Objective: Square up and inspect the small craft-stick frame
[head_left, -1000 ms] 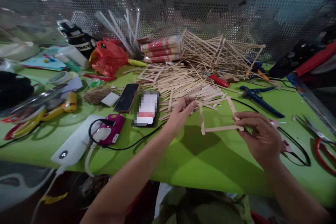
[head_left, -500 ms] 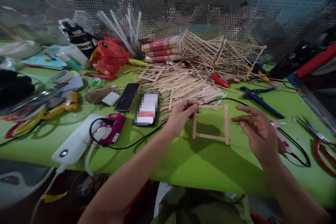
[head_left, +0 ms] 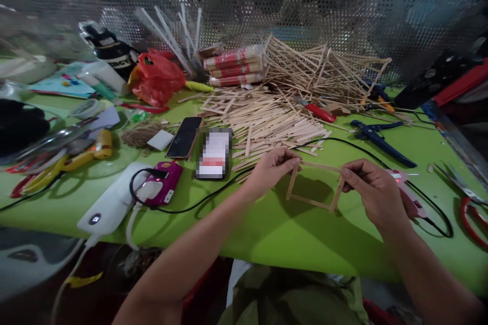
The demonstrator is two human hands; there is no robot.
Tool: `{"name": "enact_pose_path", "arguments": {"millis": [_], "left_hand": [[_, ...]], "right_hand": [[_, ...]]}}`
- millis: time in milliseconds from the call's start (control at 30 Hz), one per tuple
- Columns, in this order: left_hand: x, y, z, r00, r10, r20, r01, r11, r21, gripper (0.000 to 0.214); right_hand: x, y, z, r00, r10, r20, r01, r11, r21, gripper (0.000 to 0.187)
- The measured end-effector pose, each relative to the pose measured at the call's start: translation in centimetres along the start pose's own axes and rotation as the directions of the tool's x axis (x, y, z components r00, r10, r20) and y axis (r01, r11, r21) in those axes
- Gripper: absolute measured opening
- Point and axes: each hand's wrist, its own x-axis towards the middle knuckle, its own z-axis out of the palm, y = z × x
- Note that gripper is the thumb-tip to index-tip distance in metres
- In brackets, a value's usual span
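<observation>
A square frame of flat wooden sticks (head_left: pixel 309 202) is held tilted over the green table (head_left: pixel 263 236). My left hand (head_left: pixel 275 166) pinches its upper left corner between thumb and fingers. At the upper right corner, my right hand (head_left: pixel 368 185) grips the frame the same way. Just beyond my right hand lies a pink glue gun (head_left: pixel 408 195) with a black cord. Behind the frame spreads a loose pile of wooden sticks (head_left: pixel 267 119).
At the back stands a lattice of thin sticks (head_left: pixel 324 68) beside packaged stick bundles (head_left: pixel 236 66). Blue cutters (head_left: pixel 381 142) and red-handled scissors (head_left: pixel 470 208) lie right. Two phones (head_left: pixel 185 137), a magenta adapter (head_left: pixel 168 183) and a white power bank (head_left: pixel 114 203) are left.
My right hand has moved left and closed on the frame's upper right corner. The frame has shifted slightly right and turned, still in my left hand.
</observation>
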Motion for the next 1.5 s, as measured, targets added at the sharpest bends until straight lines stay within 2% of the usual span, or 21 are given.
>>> {"name": "enact_pose_path", "arguments": {"millis": [433, 633, 800, 1000, 1200, 1367, 1500], "left_hand": [[0.05, -0.22, -0.10, 0.996, 0.010, -0.085, 0.003, 0.989, 0.147, 0.019], [-0.14, 0.34, -0.11, 0.999, -0.031, -0.042, 0.034, 0.997, 0.076, 0.024], [-0.17, 0.56, -0.09, 0.999, -0.007, -0.040, 0.010, 0.997, 0.071, 0.035], [-0.14, 0.20, -0.06, 0.998, 0.002, -0.055, 0.006, 0.990, 0.144, 0.028], [-0.01, -0.12, -0.28, 0.997, 0.016, -0.080, -0.010, 0.997, 0.077, 0.032], [0.03, -0.26, -0.37, 0.997, 0.030, -0.073, -0.023, 0.996, 0.088, 0.030], [-0.06, -0.17, -0.32, 0.998, 0.002, -0.062, 0.003, 0.997, 0.081, 0.028]], "right_hand": [[0.13, 0.09, 0.30, 1.000, 0.003, 0.014, -0.003, 1.000, -0.028, 0.042], [0.08, 0.17, 0.28, 1.000, 0.011, -0.006, -0.011, 0.999, -0.035, 0.043], [0.02, -0.09, 0.30, 1.000, 0.016, -0.017, -0.016, 1.000, -0.019, 0.045], [0.00, -0.35, 0.35, 0.999, 0.031, 0.011, -0.030, 0.999, -0.029, 0.043], [0.12, -0.07, 0.33, 0.997, 0.057, 0.047, -0.055, 0.998, -0.033, 0.045], [-0.01, 0.12, 0.14, 0.995, 0.052, 0.080, -0.046, 0.996, -0.074, 0.041], [0.03, -0.06, 0.19, 0.995, 0.058, 0.078, -0.055, 0.998, -0.038, 0.040]]}}
